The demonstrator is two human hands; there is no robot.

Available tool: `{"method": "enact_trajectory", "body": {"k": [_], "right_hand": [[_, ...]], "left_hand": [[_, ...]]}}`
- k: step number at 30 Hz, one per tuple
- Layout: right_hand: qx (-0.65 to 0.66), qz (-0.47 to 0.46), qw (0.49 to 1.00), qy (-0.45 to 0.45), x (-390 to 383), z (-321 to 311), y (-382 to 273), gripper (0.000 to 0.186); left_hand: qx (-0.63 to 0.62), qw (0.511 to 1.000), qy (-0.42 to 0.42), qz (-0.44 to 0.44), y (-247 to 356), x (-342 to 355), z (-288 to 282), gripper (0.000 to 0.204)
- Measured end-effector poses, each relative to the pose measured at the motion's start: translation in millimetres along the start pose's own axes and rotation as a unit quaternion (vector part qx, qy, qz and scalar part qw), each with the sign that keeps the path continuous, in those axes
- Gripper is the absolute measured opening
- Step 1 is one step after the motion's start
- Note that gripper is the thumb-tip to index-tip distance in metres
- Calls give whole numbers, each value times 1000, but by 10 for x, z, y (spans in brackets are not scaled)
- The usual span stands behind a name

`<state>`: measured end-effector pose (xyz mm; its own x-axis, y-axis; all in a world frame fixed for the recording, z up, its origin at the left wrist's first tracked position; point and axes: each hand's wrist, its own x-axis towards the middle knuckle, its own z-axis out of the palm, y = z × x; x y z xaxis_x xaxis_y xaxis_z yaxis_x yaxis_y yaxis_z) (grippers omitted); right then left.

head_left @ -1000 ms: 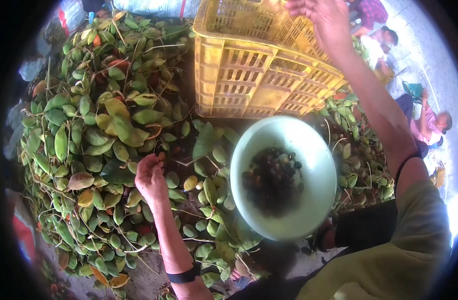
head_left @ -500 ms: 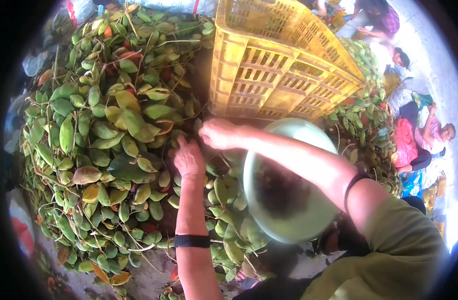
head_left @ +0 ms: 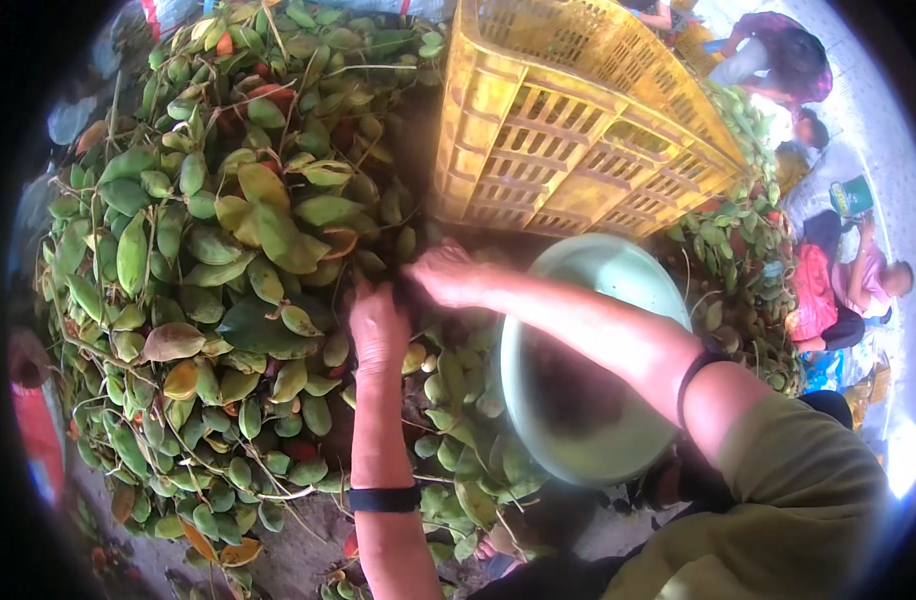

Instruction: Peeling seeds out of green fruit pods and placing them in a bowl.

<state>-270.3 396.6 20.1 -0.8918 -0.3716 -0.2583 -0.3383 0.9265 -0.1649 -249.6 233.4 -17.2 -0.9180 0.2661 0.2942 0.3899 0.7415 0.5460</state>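
My left hand [head_left: 380, 322] is at the inner edge of a large heap of green oval pods [head_left: 278, 240], with leaves and thin stems mixed in. Its fingers are bent together among the pods, and their tips are partly hidden. Close beside it, my right hand [head_left: 446, 276] is closed, thumb and fingers drawn together; whatever it pinches is too small and dark to name. My right forearm reaches across a pale green basin [head_left: 513, 375], which holds something dark and blurred at its bottom.
A yellow slatted plastic crate [head_left: 568, 140] stands tilted beyond the basin. More pods [head_left: 743, 270] are heaped on the right. Other people sit farther off to the right, one next to a red bag [head_left: 814, 290]. Loose pods lie on the floor [head_left: 308, 535] near me.
My right hand has turned knuckles-up and stays close to the left. The left hand's raised finger has folded down. The crate and basin appear slightly farther right as the view shifts.
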Motion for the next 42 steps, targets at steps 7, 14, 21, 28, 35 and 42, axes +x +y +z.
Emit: {"method": "enact_trajectory", "body": {"k": [7, 14, 21, 28, 35, 42], "right_hand": [[507, 61, 851, 125, -35, -347, 123, 27], [629, 19, 775, -58, -781, -773, -82, 46], [345, -11, 891, -295, -1486, -1315, 644, 28], [219, -171, 960, 24, -817, -853, -195, 11], [5, -201, 975, 91, -331, -53, -429, 12], [-128, -64, 967, -213, -308, -477, 54, 4]], "left_hand": [[-330, 936, 10, -124, -94, 31, -364, 31], [-282, 957, 68, 3, 1053, -90, -674, 19], [-404, 905, -110, 75, 1662, -837, -726, 40], [27, 998, -18, 50, 408, -535, -707, 36], [81, 995, -63, 1, 84, -858, -619, 35], [50, 993, -100, -42, 139, -1215, -917, 31]]}}
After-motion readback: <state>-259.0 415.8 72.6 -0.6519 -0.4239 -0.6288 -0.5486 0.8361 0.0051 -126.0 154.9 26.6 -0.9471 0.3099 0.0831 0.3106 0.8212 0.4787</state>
